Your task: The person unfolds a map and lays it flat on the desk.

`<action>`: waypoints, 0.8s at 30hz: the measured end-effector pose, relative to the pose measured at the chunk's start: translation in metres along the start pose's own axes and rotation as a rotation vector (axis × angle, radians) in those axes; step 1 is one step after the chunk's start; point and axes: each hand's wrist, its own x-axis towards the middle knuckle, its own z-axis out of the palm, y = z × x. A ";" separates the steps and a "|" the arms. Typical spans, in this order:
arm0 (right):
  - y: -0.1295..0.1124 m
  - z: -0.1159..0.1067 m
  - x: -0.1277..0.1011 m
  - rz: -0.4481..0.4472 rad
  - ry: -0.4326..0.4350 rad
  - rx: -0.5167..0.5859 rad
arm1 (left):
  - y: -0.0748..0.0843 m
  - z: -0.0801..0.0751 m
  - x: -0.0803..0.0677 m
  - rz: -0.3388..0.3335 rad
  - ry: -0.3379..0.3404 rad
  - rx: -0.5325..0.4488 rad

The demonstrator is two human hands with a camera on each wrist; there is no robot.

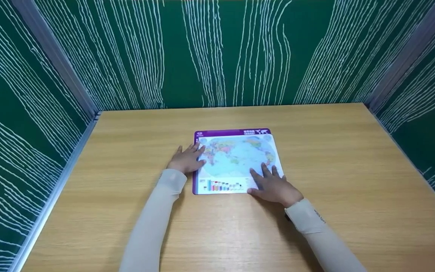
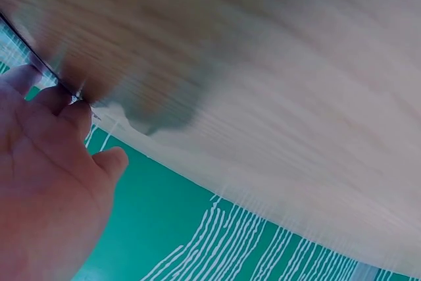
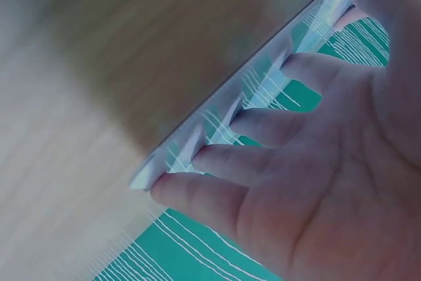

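A world map sheet [image 1: 236,162] with a purple border lies flat on the wooden table, its colour chart along the near edge. My left hand [image 1: 186,159] rests over its left edge, fingers spread and fingertips on the map. At the lower right corner my right hand [image 1: 276,189] lies with its fingers spread, covering part of that corner. In the right wrist view, the fingertips of my right hand [image 3: 309,156] press against the sheet's glossy surface [image 3: 263,77], seen edge-on. The left wrist view shows my left hand [image 2: 52,169] with its fingertips at the sheet's thin edge.
The wooden table [image 1: 127,211] spreads out around the map sheet. Green panels with white wavy lines [image 1: 236,53] stand behind it and at both sides, joined by grey corner posts [image 1: 59,56]. Light sleeves [image 1: 149,223] cover both forearms.
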 end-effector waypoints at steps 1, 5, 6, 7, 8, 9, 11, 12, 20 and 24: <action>0.000 0.000 0.000 0.002 -0.003 -0.002 | 0.000 0.000 0.000 -0.001 0.000 0.002; 0.000 -0.001 0.000 -0.005 -0.005 -0.016 | 0.000 -0.001 -0.002 0.001 0.001 0.010; 0.000 -0.001 0.000 -0.009 -0.006 -0.016 | 0.000 -0.001 -0.002 0.003 0.001 0.011; 0.001 -0.002 -0.001 -0.012 -0.008 -0.008 | 0.001 -0.001 -0.002 0.005 -0.001 0.014; 0.002 -0.003 -0.001 -0.016 -0.010 0.000 | 0.000 -0.001 -0.002 0.009 -0.001 0.018; 0.003 -0.003 -0.001 -0.021 -0.011 0.005 | 0.000 -0.001 -0.002 0.013 -0.003 0.021; 0.004 -0.005 -0.001 -0.031 -0.014 0.010 | 0.000 0.000 -0.003 0.015 -0.007 0.025; 0.005 -0.005 -0.001 -0.034 -0.017 0.011 | -0.001 0.000 -0.003 0.015 -0.011 0.024; 0.012 -0.008 0.003 -0.058 -0.029 0.005 | -0.002 0.000 -0.008 0.011 -0.016 0.056; 0.015 -0.011 0.005 -0.064 -0.041 0.019 | -0.003 0.003 -0.013 0.007 -0.012 0.057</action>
